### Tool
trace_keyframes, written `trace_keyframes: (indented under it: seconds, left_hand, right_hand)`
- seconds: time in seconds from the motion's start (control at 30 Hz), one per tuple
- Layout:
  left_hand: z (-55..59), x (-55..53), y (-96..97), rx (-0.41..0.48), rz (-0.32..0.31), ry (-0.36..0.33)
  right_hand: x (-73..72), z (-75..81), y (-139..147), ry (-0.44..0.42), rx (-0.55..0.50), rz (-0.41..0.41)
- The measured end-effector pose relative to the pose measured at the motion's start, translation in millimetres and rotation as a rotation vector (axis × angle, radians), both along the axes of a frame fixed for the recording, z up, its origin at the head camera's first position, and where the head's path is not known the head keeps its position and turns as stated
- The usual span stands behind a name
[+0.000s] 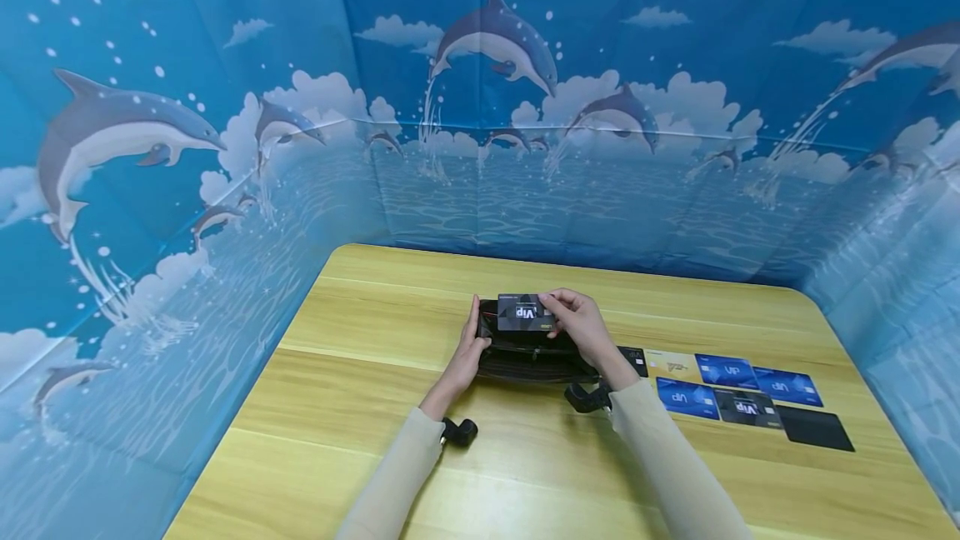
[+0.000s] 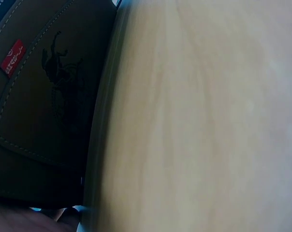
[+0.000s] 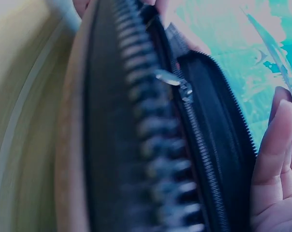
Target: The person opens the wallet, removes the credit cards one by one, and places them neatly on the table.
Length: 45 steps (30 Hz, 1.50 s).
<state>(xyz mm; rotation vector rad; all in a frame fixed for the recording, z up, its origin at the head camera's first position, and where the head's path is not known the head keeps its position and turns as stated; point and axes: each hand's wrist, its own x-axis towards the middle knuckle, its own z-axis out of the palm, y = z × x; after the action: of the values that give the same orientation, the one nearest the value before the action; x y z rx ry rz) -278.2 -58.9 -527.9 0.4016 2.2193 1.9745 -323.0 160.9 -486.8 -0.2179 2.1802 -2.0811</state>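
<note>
A dark zippered wallet (image 1: 536, 369) stands unzipped on the table, its mouth facing up. My left hand (image 1: 461, 361) grips its left end, thumb over the near edge and fingers along the far side. Between the thumb and fingers of my right hand (image 1: 581, 327) is a black and grey "Vip" card (image 1: 517, 319), held over the wallet's far compartment. In the right wrist view the zipper teeth and a metal zip pull (image 3: 170, 78) show close up, with the card's edge (image 3: 271, 43) above my right thumb. The left wrist view shows the wallet's outer face (image 2: 30, 125) with a red tag (image 2: 13, 58).
Right of the wallet several cards lie in two rows: a gold card (image 1: 672, 367), blue cards (image 1: 726, 372), a black Vip card (image 1: 746, 408) and a plain black card (image 1: 815, 428). Another dark card (image 1: 635, 359) is partly behind my right wrist. A dolphin-print curtain (image 1: 480, 190) surrounds the table (image 1: 337, 340).
</note>
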Motion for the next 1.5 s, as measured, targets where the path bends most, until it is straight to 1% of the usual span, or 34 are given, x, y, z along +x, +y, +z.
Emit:
trace_keyframes:
  seconds: [0.17, 0.37, 0.47, 0.63, 0.83, 0.93, 1.03, 1.13, 1.27, 1.33, 1.4, 1.47, 1.5]
  left_hand:
    - [0.4, 0.7, -0.9, -0.014, -0.001, -0.009]
    - [0.4, 1.4, -1.4, -0.026, -0.003, 0.005]
    - [0.2, 1.1, -1.7, -0.024, -0.009, 0.011]
    - [0.8, 0.7, -2.2, -0.023, -0.016, 0.019]
    - [-0.4, 0.2, -3.2, -0.030, -0.028, 0.016]
    - [-1.3, -0.1, -3.5, -0.024, -0.033, 0.013]
    - [-2.0, -0.5, -3.6, -0.022, -0.037, 0.005]
    - [-13.5, -6.9, -3.9, -0.008, -0.032, 0.000]
    - [-33.1, -16.9, -3.3, 0.000, -0.011, 0.006]
    - [-35.9, -17.1, -2.1, -0.007, 0.005, 0.012]
    - [-36.6, -16.6, -1.2, -0.013, 0.018, 0.015]
    - [-36.7, -15.7, -0.3, -0.018, 0.028, 0.016]
    - [-36.7, -15.2, 0.0, -0.018, 0.031, 0.023]
  right_hand:
    - [3.9, 4.1, 0, -0.042, -0.058, -0.014]
    - [8.4, 7.7, 4, -0.078, -0.099, -0.019]
    - [11.6, 9.9, 8, -0.085, -0.113, -0.016]
    - [17.9, 13.8, 18, -0.083, -0.135, -0.035]
    - [22.3, 14.0, 37, -0.076, -0.207, -0.072]
    - [25.6, 16.1, 48, -0.075, -0.245, -0.115]
    - [28.9, 18.7, 59, -0.063, -0.294, -0.176]
    - [33.1, 21.0, 70, -0.043, -0.321, -0.235]
    - [41.9, 24.6, 83, -0.040, -0.335, -0.294]
    - [46.4, 25.4, 90, -0.055, -0.335, -0.319]
    - [49.4, 22.9, 97, -0.071, -0.328, -0.343]
    - [50.3, 15.9, 106, -0.088, -0.302, -0.366]
    - [49.2, 8.3, 113, -0.088, -0.289, -0.376]
